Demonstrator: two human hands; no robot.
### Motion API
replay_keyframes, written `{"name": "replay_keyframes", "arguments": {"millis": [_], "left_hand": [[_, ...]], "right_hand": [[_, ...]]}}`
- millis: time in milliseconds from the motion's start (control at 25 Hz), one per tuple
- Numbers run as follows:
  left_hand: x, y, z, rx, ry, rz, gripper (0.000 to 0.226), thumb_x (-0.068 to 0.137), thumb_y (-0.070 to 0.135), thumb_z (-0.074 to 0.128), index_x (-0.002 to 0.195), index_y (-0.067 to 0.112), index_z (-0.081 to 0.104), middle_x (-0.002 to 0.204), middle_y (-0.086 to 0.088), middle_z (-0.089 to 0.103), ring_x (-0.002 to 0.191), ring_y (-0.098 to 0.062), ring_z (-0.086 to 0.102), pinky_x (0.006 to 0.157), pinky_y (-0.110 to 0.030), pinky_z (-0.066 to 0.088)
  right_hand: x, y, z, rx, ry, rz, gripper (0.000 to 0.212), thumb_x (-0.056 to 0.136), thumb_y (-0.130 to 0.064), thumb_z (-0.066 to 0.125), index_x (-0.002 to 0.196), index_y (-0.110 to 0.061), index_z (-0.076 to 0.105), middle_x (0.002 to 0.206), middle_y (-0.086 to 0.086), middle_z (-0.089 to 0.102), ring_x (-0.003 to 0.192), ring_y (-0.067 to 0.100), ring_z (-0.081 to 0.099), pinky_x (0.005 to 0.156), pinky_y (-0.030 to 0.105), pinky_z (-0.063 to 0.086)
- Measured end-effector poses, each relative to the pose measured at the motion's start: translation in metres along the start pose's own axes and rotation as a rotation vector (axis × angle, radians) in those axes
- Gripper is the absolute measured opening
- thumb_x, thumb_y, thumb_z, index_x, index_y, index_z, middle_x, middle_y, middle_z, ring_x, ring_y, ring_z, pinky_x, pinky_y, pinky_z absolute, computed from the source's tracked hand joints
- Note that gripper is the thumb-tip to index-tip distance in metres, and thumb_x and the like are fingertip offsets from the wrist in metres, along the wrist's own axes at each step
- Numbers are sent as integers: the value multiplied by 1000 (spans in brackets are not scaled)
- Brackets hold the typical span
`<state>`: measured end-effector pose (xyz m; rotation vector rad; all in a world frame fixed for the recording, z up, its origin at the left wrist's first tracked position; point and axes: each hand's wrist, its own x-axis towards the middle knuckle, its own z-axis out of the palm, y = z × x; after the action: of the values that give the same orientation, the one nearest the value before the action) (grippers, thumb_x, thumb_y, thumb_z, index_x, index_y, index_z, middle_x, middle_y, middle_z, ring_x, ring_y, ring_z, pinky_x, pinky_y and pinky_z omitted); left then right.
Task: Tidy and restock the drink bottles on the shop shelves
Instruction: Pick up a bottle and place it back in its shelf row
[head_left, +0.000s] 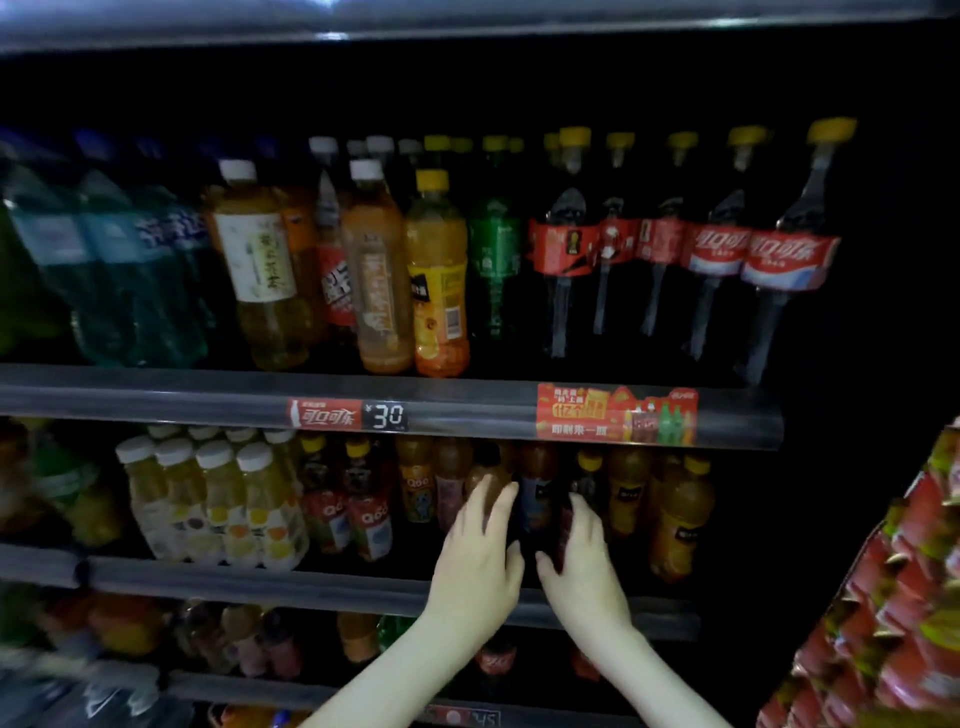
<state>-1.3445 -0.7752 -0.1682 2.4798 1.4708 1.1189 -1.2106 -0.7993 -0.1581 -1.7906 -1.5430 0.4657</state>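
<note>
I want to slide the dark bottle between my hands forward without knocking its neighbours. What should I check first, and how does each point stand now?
1. Left hand beside the dark bottle: ok, fingers straight at its left.
2. Right hand on its other side: ok.
3. Right hand's grip closed: cannot tell, too dark.
4. Orange bottle to the right upright: ok.
5. Headroom under the price rail: cannot tell.

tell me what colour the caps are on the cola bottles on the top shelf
Yellow: the caps on the cola bottles show clearest in the head view.
</note>
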Motion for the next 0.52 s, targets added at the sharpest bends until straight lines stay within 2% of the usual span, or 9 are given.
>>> {"name": "replay_keyframes", "arguments": {"millis": [80, 160, 200, 400, 520], "left_hand": [[5, 5, -31, -44, 81, 19, 55, 91, 19, 55, 143, 20, 36, 149, -4, 34, 127, -21, 46, 94, -26, 47], [15, 4, -63, -31, 178, 39, 50, 91, 17, 56, 139, 18, 43, 145, -2, 40, 128, -17, 45, 94, -22, 45], [21, 2, -79, -14, 219, 51, 48, 91, 16, 57, 137, 17, 46, 142, -2, 43, 127, -16, 46, 93, -21, 46], [54, -21, -135, 42, 319, 49, 49, 90, 15, 58, 138, 18, 45, 140, -6, 45, 126, -19, 47, 92, -20, 42], [70, -44, -157, 89, 322, -18, 54, 90, 15, 59, 141, 18, 42, 143, -13, 39, 129, -27, 41, 99, -33, 42]], "right_hand": [[-11, -28, -9, 32, -18, -118, 68, 95, -23, 54, 150, -22, 15, 153, -6, 22, 137, 8, 30, 102, 17, 34], [-15, -57, -16, 114, -2, -217, 60, 95, -24, 54, 147, -26, 23, 147, -12, 30, 126, -3, 35, 93, 6, 33], [-15, -73, -21, 150, 15, -262, 58, 95, -24, 54, 146, -26, 27, 145, -13, 33, 123, -5, 37, 92, 5, 34], [21, -145, -40, 213, 152, -447, 52, 96, -23, 55, 143, -20, 35, 140, -5, 43, 128, 7, 43, 102, 21, 39], [55, -183, -43, 226, 203, -399, 57, 95, -25, 57, 145, -16, 31, 142, 1, 42, 130, 14, 42, 103, 24, 36]]}}
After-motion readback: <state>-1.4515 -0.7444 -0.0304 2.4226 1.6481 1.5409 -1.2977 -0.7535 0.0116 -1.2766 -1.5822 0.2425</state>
